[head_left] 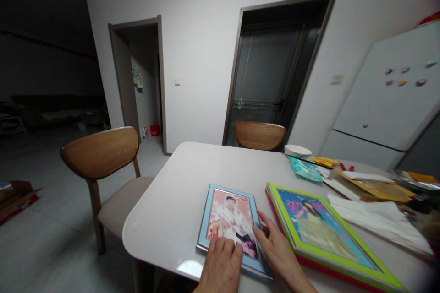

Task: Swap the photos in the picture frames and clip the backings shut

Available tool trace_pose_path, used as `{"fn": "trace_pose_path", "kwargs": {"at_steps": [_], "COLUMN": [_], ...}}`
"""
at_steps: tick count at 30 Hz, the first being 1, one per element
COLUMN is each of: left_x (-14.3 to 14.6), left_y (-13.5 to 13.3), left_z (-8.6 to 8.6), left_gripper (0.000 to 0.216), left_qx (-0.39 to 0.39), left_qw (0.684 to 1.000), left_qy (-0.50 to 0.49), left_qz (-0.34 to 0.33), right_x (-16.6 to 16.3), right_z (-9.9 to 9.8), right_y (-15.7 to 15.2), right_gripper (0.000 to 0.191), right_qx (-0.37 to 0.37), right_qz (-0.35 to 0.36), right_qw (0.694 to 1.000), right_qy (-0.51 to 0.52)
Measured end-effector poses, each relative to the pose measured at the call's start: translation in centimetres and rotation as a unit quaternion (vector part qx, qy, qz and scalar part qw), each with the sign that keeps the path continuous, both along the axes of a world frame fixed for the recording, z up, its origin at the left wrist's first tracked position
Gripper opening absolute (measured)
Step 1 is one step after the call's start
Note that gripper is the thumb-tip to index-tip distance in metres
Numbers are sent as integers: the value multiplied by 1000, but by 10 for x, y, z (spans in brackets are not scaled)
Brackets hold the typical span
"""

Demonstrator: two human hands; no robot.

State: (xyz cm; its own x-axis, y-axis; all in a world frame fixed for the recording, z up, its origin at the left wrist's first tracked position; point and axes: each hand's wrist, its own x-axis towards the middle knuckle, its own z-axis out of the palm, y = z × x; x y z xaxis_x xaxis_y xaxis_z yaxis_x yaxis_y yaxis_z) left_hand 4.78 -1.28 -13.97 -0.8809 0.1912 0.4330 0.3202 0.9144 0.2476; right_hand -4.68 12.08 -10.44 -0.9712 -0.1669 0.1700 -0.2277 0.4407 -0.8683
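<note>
A small photo frame with a light blue border [229, 217] lies flat on the white table [178, 201] near its front edge. My left hand [222, 263] rests on the frame's lower edge, fingers stretched flat over the picture. My right hand [277, 249] touches the frame's right side, fingers extended and a little apart. Just to the right lies a larger picture frame with a green border [323, 233], stacked on something red.
Papers, a white cloth [378, 222], a teal packet [304, 168] and a white bowl [297, 150] crowd the table's right side. Two wooden chairs stand by it: one at the left [103, 155], one at the far side [260, 135]. A white fridge [385, 100] stands at right.
</note>
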Motion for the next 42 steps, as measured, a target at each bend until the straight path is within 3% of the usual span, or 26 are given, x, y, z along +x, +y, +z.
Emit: {"fn": "trace_pose_path", "kwargs": {"at_steps": [3,6,9,11,13,16,20,23,29,34,40,42], "left_x": [2,13,24,28,28,27,30,35,42,44,32,29], "left_y": [-1,-6,-14,-18,-23,-29,-33,-36,-51,-55,-52,-52], "left_z": [-6,22,67,91,102,92,62,49,41,36,35,34], "left_gripper": [40,29,31,35,32,30,55,57,51,32,24,24], "left_qx": [-21,6,116,229,354,500,580,550,370,227,200,202], "left_qw": [998,998,991,969,928,858,804,820,907,958,976,976], "left_qy": [53,59,60,83,87,50,-6,-35,-42,-38,-72,-75], "left_qz": [-13,-26,6,41,72,107,132,155,198,171,41,29], "right_x": [6,13,21,27,34,40,39,35,26,24,25,25], "right_z": [5,12,25,32,37,33,19,14,8,11,23,21], "right_y": [8,10,2,-7,-18,-29,-28,-21,-15,-15,-27,-32], "right_gripper": [51,47,46,47,47,43,42,45,42,37,19,15], "right_qx": [-94,-191,-240,-212,-160,-85,11,66,142,205,190,183], "right_qz": [-4,-15,-14,19,80,152,170,198,224,247,350,350], "right_qw": [994,978,968,976,984,985,984,975,955,934,903,903], "right_qy": [-54,-85,-80,-47,-18,17,52,76,134,154,160,171]}}
